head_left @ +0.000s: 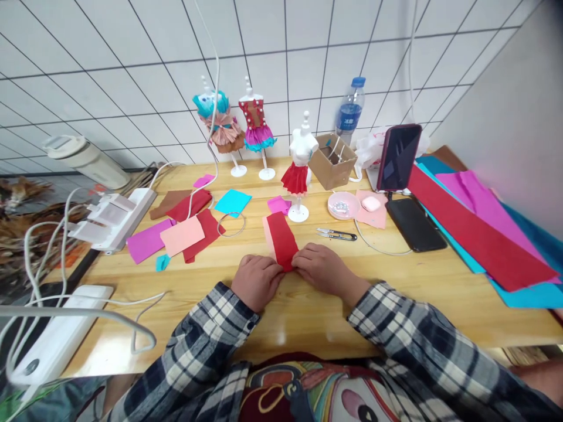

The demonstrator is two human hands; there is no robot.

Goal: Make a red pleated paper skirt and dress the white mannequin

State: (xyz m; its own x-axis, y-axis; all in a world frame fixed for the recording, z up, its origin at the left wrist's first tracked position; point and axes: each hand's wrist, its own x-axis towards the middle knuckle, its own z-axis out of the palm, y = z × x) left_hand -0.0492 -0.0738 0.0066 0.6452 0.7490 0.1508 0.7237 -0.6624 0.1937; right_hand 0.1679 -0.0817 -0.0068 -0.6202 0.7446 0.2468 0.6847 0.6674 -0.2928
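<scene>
Plaid sleeves (pixel 197 343) lead to the left hand (pixel 258 281) and right hand (pixel 324 267), both pinching the near end of the red strip (pixel 282 239); its long axis runs forward from them, the white mannequin (pixel 303 146) beyond.

One left hand (pixel 257 281) and one right hand (pixel 328 272) made two bare hands, with two plaid sleeves (pixel 204 334). One red strip (pixel 282 240) and one peach strip (pixel 267 235) made two layered pieces. Miniature dress forms (pixel 303 146) numbered three. There were one pair of thread snips (pixel 343 235), one pink dish (pixel 356 206), one cardboard box (pixel 328 171), one plastic bottle (pixel 349 117), one lidded tumbler (pixel 92 161), one wire loop (pixel 244 224), one bright blue square (pixel 233 202), one upright phone (pixel 399 158) and one flat black device (pixel 417 224).
</scene>
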